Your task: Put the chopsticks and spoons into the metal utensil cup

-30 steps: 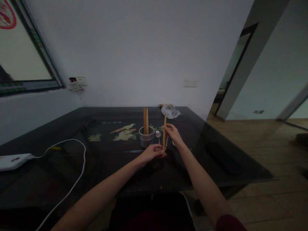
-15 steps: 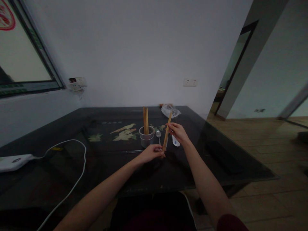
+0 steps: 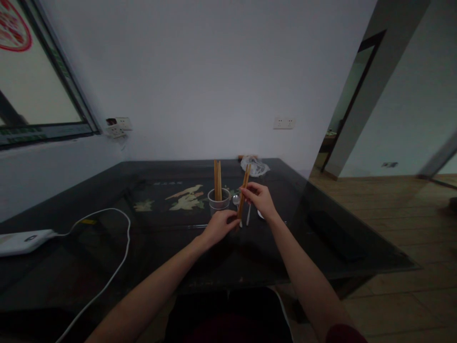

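we see a dark glass table [image 3: 89, 247] with a painted bird-and-leaf panel under its top. near the middle stands a small pale cup [image 3: 219, 200] with a bundle of wooden chopsticks [image 3: 217, 180] upright inside it. just right of the cup lies a metal spoon [image 3: 236, 199], and beside that a white spoon [image 3: 260, 214] mostly hidden behind our right wrist. at the far edge of the table sits a crumpled clear plastic bag [image 3: 254, 166]. on the left a white cable [image 3: 114, 257] curves across the glass to a white device [image 3: 21, 240] at the table's near-left edge. wall sockets show on the wall behind, and a window frame on the left.

nothing lies between our hands and the cup; the cup is just beyond the left hand.

both forearms reach forward from the bottom of the view and meet over the table's middle. our left hand [image 3: 218, 225] is curled, knuckles up, fingers closed round the lower end of a pair of loose chopsticks [image 3: 243, 190]. our right hand [image 3: 259, 199] pinches the same pair higher up, thumb and fingers closed on it, wrist bent slightly inward. the pair stands nearly upright, tilted a little to the right at its top, just right of the cup and in front of the metal spoon.
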Demonstrator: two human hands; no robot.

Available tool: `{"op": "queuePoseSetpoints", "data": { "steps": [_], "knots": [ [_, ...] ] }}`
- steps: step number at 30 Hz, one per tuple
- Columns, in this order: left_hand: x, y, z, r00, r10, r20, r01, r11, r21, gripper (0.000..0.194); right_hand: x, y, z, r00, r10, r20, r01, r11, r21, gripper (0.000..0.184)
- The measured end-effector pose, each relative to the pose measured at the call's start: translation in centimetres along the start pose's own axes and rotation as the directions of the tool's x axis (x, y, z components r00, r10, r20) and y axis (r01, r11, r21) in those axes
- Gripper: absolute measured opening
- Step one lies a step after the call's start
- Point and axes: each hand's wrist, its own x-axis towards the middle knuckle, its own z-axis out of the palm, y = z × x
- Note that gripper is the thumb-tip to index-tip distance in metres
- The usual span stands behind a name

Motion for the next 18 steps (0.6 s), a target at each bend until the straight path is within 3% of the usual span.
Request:
{"op": "queuePoseSetpoints", "data": {
  "steps": [7,18],
  "knots": [
    [0.2,0.0,-0.3,0.996,-0.03,-0.082,0.039,0.994,0.104,0.018,-1.2,-1.4,1.9,0.997,-0.053,0.054,0.057,0.995,-0.078,0.026],
    [0.2,0.0,-0.5,0.993,-0.018,-0.119,0.03,0.995,0.1,0.017,-0.9,-0.6,1.3,0.994,-0.011,0.108,0.017,0.998,-0.057,0.025]
  ]
}}
